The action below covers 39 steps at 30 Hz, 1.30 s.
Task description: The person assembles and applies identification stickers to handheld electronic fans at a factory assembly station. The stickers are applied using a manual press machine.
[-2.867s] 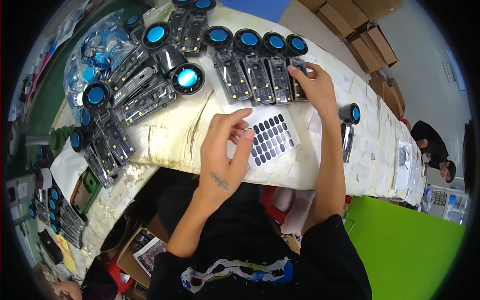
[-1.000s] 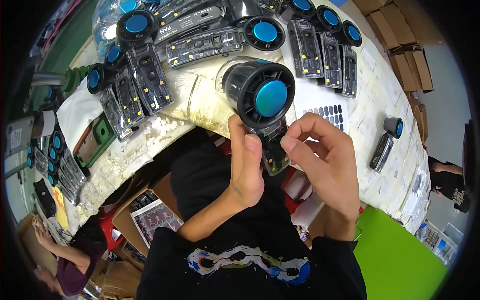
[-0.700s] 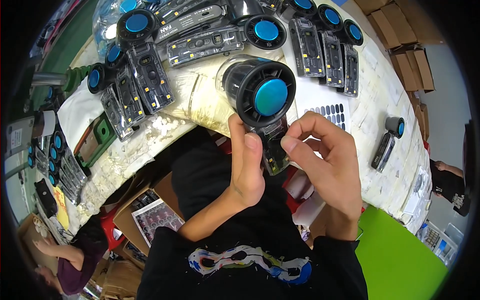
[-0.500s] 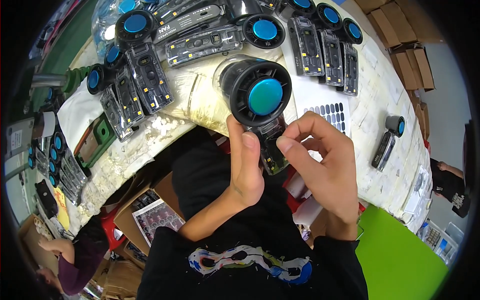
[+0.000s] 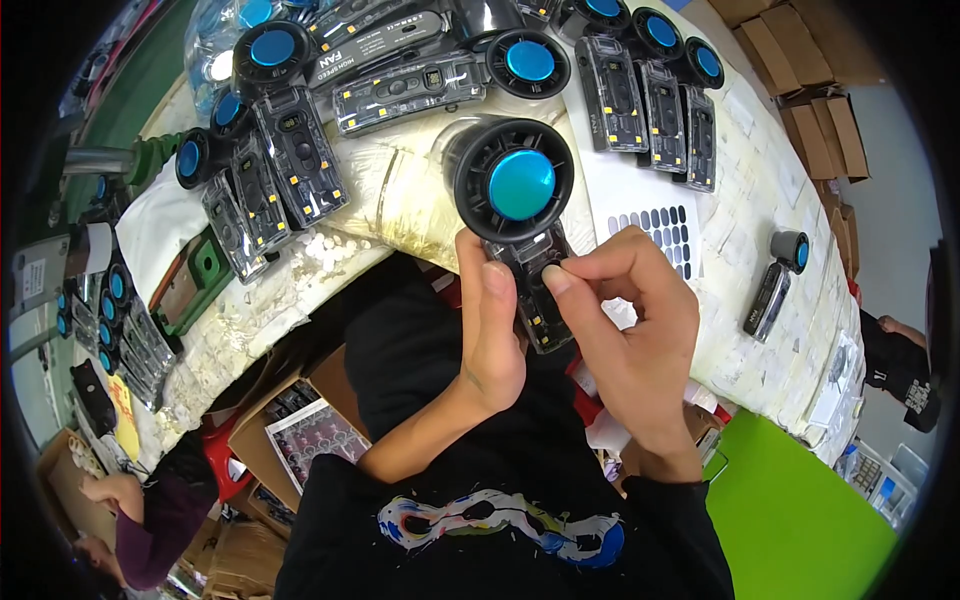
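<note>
A handheld fan (image 5: 522,188) with a round black head, a blue disc in its middle and a see-through dark handle is tilted up in front of me. My left hand (image 5: 490,330) is closed around the handle from the left, its fingers partly hidden behind it. My right hand (image 5: 635,330) has thumb and forefinger pinched together against the handle's front, near a round dark button. What the pinch holds, if anything, is too small to make out. Just beyond that hand lies a white sheet (image 5: 606,200) with rows of dark oval stickers (image 5: 655,225).
More fans lie at the back, such as one on its side (image 5: 410,92), and three stand to the right (image 5: 612,95). Another fan (image 5: 768,300) lies alone at right. Left are a green metal tool (image 5: 205,270) and white scraps (image 5: 330,248). Other people sit at both edges.
The fan has turned a little, so its handle front faces me more, and its head has shifted slightly left. My right hand has moved slightly left, its fingertips onto the handle.
</note>
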{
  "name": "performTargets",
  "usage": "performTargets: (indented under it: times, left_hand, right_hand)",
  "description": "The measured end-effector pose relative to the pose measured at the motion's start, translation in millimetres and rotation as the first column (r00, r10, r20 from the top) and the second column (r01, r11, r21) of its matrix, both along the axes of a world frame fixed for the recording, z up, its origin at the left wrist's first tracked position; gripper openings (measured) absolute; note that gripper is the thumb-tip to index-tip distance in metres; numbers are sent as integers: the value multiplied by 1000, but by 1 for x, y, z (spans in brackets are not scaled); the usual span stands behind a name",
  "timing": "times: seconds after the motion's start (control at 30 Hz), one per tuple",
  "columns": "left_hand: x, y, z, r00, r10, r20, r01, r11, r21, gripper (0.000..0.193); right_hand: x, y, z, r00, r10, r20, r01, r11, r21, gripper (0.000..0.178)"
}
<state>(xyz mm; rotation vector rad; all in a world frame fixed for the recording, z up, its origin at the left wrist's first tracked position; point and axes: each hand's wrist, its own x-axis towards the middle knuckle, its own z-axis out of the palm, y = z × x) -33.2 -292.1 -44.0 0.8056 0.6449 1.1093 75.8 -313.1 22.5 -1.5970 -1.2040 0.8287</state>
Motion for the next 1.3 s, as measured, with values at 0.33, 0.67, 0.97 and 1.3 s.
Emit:
performTargets:
  times: [0.33, 0.67, 0.97, 1.3]
  left_hand:
    - [2, 5, 14, 973, -49, 225, 98, 973, -209, 35]
    - [29, -10, 21, 909, -411, 77, 409, 912, 31, 73]
    - [32, -5, 19, 805, -475, -354, 580, 755, 306, 54]
    - [9, 10, 14, 931, -340, -133, 356, 926, 125, 40]
  right_hand:
    - [23, -19, -2, 959, -258, -116, 257, 966, -23, 8]
    - [31, -53, -21, 964, -206, 171, 188, 975, 116, 66]
    - [102, -73, -45, 619, -702, 352, 727, 682, 83, 39]
    - [111, 22, -37, 780, -320, 538, 286, 947, 149, 54]
